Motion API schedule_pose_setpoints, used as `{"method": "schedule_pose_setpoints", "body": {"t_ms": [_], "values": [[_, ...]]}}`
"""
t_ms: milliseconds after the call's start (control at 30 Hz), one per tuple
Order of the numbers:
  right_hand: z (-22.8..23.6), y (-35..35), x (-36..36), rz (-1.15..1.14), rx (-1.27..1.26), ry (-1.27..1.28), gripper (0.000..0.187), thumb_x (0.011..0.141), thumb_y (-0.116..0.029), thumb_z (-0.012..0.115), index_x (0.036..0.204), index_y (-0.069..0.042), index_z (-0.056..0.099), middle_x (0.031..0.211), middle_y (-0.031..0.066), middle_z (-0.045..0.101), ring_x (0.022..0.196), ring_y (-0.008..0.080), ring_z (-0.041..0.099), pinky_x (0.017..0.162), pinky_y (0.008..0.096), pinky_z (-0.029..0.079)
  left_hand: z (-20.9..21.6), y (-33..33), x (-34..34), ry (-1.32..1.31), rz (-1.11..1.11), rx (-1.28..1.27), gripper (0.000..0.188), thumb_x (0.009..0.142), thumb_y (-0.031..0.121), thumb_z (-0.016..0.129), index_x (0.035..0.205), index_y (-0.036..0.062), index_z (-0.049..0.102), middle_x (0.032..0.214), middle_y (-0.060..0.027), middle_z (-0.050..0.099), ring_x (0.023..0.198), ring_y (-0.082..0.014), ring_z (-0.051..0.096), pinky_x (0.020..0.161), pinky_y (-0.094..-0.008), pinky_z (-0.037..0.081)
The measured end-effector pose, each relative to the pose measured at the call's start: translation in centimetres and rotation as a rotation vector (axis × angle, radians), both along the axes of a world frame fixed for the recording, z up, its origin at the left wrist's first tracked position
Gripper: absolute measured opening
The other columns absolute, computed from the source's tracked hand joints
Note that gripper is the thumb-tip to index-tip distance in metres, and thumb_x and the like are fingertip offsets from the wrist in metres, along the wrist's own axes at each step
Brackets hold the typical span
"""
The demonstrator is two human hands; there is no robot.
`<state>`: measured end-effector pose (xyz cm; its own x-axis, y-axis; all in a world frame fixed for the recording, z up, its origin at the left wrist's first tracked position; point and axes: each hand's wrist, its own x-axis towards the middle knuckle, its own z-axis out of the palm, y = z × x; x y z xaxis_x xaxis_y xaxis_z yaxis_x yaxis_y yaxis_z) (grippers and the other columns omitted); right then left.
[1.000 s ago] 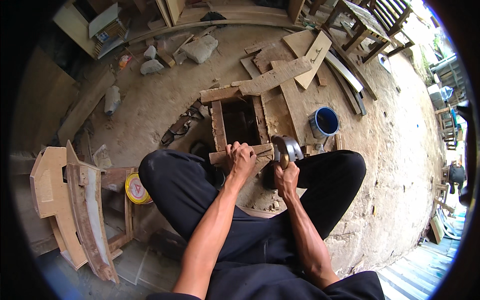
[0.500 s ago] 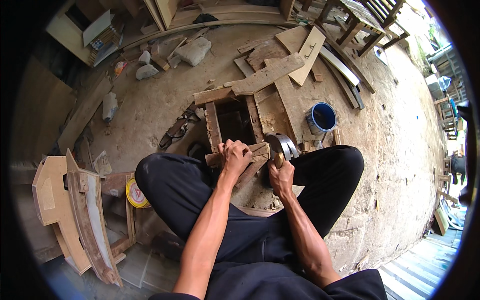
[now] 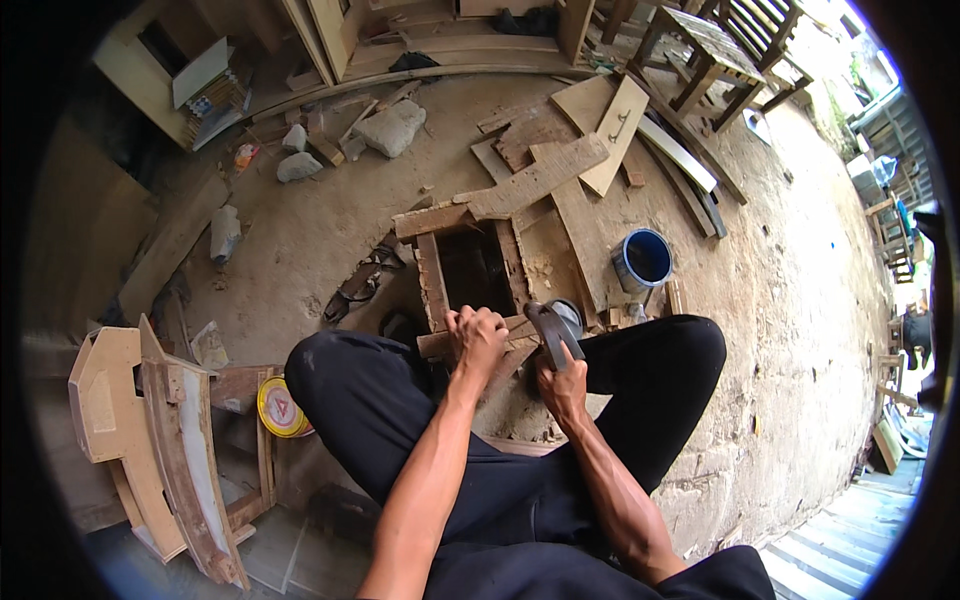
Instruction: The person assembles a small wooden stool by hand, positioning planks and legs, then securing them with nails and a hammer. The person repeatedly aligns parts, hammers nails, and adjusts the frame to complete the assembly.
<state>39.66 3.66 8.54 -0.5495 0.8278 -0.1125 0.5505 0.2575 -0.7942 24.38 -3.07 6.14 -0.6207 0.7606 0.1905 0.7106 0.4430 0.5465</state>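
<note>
Between my knees lies a rough wooden frame (image 3: 432,275) with a dark opening. My left hand (image 3: 478,338) is closed over the short wooden bar (image 3: 436,345) at its near end, fingers bent and pressed together. Whether a nail sits under those fingers I cannot make out. In my right hand (image 3: 562,388) is a claw hammer (image 3: 552,335), gripped by its handle close to the head. The dark hammer head is tilted over the right end of the bar. Behind it, partly covered, shows a round container (image 3: 568,316).
A blue bucket (image 3: 622,272) stands beyond my right knee. Planks (image 3: 545,178) and a drawer front (image 3: 617,135) lie past the frame. Stones (image 3: 392,128) are at the far left. Curved wooden pieces (image 3: 165,440) and a round yellow-rimmed tin (image 3: 280,408) stand by my left knee.
The hammer head has turned and tilted in my right hand, uncovering part of the round container. My left hand stays on the bar. The whole view has shifted slightly.
</note>
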Motion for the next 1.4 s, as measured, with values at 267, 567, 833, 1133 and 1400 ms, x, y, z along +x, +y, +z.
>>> {"method": "schedule_pose_setpoints", "body": {"t_ms": [267, 567, 833, 1133, 1400], "values": [[1.5, -0.2, -0.3, -0.012, -0.055, -0.034, 0.024, 0.077, -0.017, 0.059, 0.089, 0.003, 0.057, 0.068, 0.0278, 0.057, 0.067, 0.044, 0.061, 0.06, 0.0439, 0.048, 0.0, 0.2, 0.4, 0.298, -0.155, 0.0, 0.006, 0.064, 0.006, 0.067, 0.07, 0.0065, 0.066, 0.074, -0.0069, 0.059, 0.081, -0.0271, 0.055, 0.084, -0.0434, 0.036], [12.7, 9.9, -5.0, 0.279, 0.115, 0.163, 0.027, 0.084, -0.024, 0.068, 0.09, 0.001, 0.064, 0.057, 0.017, 0.054, 0.048, 0.0157, 0.048, 0.049, 0.0371, 0.042, 10.3, 2.8, -4.0, -0.202, -0.207, 0.398, 0.008, 0.075, 0.005, 0.067, 0.082, 0.0016, 0.065, 0.078, -0.0116, 0.065, 0.075, -0.0261, 0.065, 0.068, -0.0353, 0.051], [13.2, 10.8, -9.1, 0.247, -0.477, 0.319, 0.024, 0.089, -0.024, 0.064, 0.076, -0.006, 0.055, 0.056, -0.0045, 0.046, 0.043, 0.0057, 0.042, 0.038, 0.0245, 0.032, 17.8, 5.9, -7.5, -0.511, -0.107, 0.509, 0.014, 0.083, 0.004, 0.066, 0.096, 0.0009, 0.069, 0.085, -0.0032, 0.069, 0.077, -0.0082, 0.063, 0.071, -0.0228, 0.05], [12.5, 12.4, -11.3, 0.208, -0.216, 0.381, 0.027, 0.089, -0.023, 0.063, 0.073, -0.003, 0.055, 0.057, -0.0038, 0.047, 0.05, 0.0045, 0.041, 0.044, 0.0258, 0.032, 16.8, 10.0, -9.8, -0.922, -0.113, 0.642, 0.016, 0.088, 0.011, 0.064, 0.102, 0.0031, 0.063, 0.082, -0.0016, 0.062, 0.074, -0.009, 0.059, 0.069, -0.0221, 0.047], [14.4, 13.0, -12.7, 0.011, -0.255, 0.407, 0.023, 0.086, -0.021, 0.06, 0.076, 0.0, 0.056, 0.056, 0.0049, 0.05, 0.049, 0.0107, 0.047, 0.047, 0.0303, 0.039, 15.2, 12.2, -8.8, -1.214, -0.113, 0.863, 0.017, 0.091, 0.013, 0.061, 0.104, 0.0023, 0.062, 0.092, -0.006, 0.065, 0.083, -0.014, 0.063, 0.081, -0.0271, 0.05]]}}
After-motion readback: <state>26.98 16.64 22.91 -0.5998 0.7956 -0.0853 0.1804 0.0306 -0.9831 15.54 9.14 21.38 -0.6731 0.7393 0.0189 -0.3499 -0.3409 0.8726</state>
